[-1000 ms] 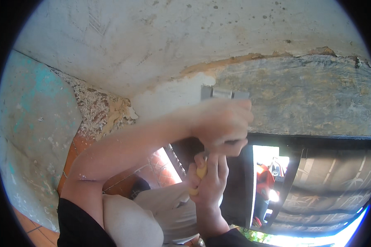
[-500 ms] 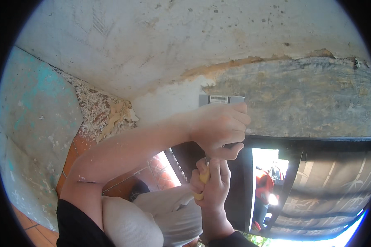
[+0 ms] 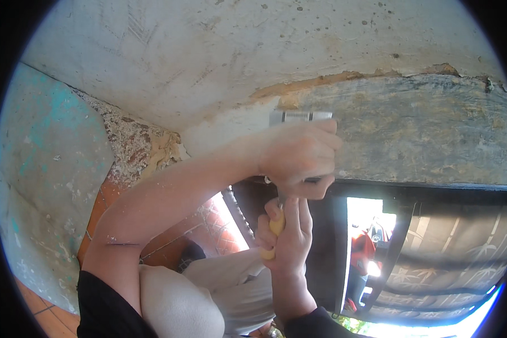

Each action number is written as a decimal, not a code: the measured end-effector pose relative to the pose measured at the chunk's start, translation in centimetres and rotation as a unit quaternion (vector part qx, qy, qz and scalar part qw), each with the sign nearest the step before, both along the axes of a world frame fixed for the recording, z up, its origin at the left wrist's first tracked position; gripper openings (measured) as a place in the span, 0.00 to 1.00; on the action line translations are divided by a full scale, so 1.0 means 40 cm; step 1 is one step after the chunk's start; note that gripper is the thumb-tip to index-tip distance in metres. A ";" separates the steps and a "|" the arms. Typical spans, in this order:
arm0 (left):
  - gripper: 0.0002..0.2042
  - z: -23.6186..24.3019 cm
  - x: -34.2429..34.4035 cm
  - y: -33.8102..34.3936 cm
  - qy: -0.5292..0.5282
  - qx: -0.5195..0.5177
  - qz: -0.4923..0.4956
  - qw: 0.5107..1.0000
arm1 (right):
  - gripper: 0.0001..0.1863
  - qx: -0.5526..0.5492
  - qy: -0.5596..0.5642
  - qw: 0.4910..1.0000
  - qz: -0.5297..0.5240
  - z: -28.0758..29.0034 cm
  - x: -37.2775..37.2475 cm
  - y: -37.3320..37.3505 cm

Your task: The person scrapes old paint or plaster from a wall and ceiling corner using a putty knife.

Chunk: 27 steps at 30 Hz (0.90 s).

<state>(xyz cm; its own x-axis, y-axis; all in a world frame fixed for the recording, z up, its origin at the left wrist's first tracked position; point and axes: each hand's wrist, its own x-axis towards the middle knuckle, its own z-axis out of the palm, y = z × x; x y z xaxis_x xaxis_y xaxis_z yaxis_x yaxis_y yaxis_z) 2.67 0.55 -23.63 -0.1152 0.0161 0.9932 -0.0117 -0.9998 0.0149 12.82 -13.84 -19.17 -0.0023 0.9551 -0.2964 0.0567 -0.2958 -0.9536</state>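
Note:
My left hand [image 3: 299, 155] is closed in a fist, its forearm crossing from the left. A wide, flat metal scraper blade [image 3: 303, 116] with a pale label shows just above its knuckles, against the wall and blurred. Below, my right hand [image 3: 289, 236] grips a yellow handle [image 3: 276, 227], and a short metal neck runs from it up toward my left fist. That fist hides whether the blade and the handle are one tool. Behind the blade, the wall's smooth whitish coat [image 3: 225, 125] meets a bare grey patch [image 3: 417, 129].
A ragged brown edge of peeled coating [image 3: 343, 78] runs above the grey patch. Crumbled plaster [image 3: 143, 141] fills the corner at left, next to a turquoise-stained surface [image 3: 50, 141]. Below the patch is a dark ledge [image 3: 422, 191], with a bamboo-patterned cloth [image 3: 445, 253] under it. Orange tiles [image 3: 169, 248] lie below.
Both hands have moved up a little together, and the metal blade with them, nearer the ragged edge of the coating. Their grips look the same.

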 end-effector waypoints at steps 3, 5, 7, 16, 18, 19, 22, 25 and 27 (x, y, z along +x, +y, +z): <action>0.15 0.001 0.028 -0.016 -0.022 0.001 0.005 1.000 | 0.14 -0.009 0.002 1.000 0.002 0.012 0.007 -0.010; 0.15 -0.004 0.002 0.018 -0.037 0.014 0.025 0.999 | 0.13 -0.014 0.002 1.000 0.011 0.008 -0.013 0.025; 0.15 -0.012 -0.004 0.021 -0.054 0.025 0.040 0.997 | 0.12 -0.012 0.016 1.000 0.012 0.007 -0.036 0.038; 0.15 -0.026 -0.035 0.033 -0.033 -0.020 0.031 0.999 | 0.14 -0.027 0.000 1.000 -0.001 0.000 -0.037 0.027; 0.15 -0.027 -0.013 0.015 -0.031 -0.011 0.021 0.999 | 0.14 -0.028 0.023 0.999 0.005 -0.007 -0.030 0.018; 0.15 -0.025 0.013 -0.002 -0.035 -0.027 0.002 0.999 | 0.14 -0.043 0.009 0.999 -0.009 0.014 -0.023 0.003; 0.15 -0.032 0.021 -0.011 -0.032 -0.048 -0.018 0.998 | 0.14 -0.054 -0.017 0.998 0.003 0.029 0.006 0.003; 0.15 -0.040 0.002 0.007 -0.057 -0.027 0.017 0.998 | 0.15 -0.075 -0.023 0.996 0.044 0.032 0.017 0.042; 0.15 -0.042 0.012 0.004 -0.070 -0.057 0.047 0.995 | 0.16 -0.092 -0.017 0.993 0.070 0.040 0.044 0.058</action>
<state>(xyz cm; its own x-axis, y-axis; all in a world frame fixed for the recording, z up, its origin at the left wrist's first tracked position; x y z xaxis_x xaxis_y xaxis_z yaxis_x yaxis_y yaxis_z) 3.14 0.71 -25.32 -0.2584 0.1097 0.9598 0.0728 -0.9885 0.1326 14.58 -11.53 -17.58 -0.1188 0.8754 -0.4687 0.1408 -0.4524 -0.8806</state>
